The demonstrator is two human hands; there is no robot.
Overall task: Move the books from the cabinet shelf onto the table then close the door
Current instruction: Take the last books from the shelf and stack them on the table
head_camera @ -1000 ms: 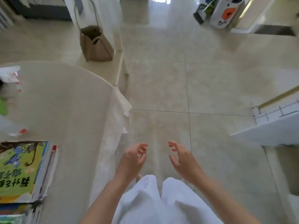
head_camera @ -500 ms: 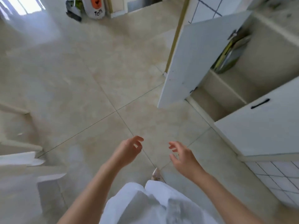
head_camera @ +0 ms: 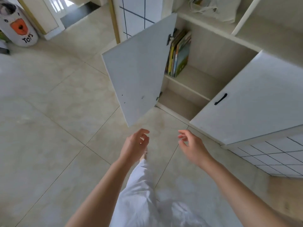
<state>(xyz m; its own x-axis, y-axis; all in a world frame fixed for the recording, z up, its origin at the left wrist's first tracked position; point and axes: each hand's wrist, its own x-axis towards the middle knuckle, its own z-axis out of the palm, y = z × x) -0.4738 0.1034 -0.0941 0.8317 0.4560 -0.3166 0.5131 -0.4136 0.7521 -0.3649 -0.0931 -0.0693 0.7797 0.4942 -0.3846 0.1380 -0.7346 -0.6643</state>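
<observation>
A row of picture books (head_camera: 179, 54) stands upright on the cabinet shelf (head_camera: 196, 79), upper right of centre, its left end hidden behind the open door (head_camera: 137, 69). Low in the frame, the left hand (head_camera: 135, 145) and right hand (head_camera: 191, 145) hang over the floor (head_camera: 49, 112), fingers loosely spread, holding nothing.

A room in a home, with built-in storage.

Pale glossy floor tiles (head_camera: 54, 115) run to a doorway at the back. A white cabinet (head_camera: 246, 102) stands along the wall, its door (head_camera: 137, 68) swung wide, showing a row of bright children's books (head_camera: 179, 54) upright on the upper shelf (head_camera: 195, 79). A fabric bin (head_camera: 18, 27) printed "TOYS" stands in the far corner, and a cloth bag (head_camera: 213, 7) lies in an open cubby above.
</observation>
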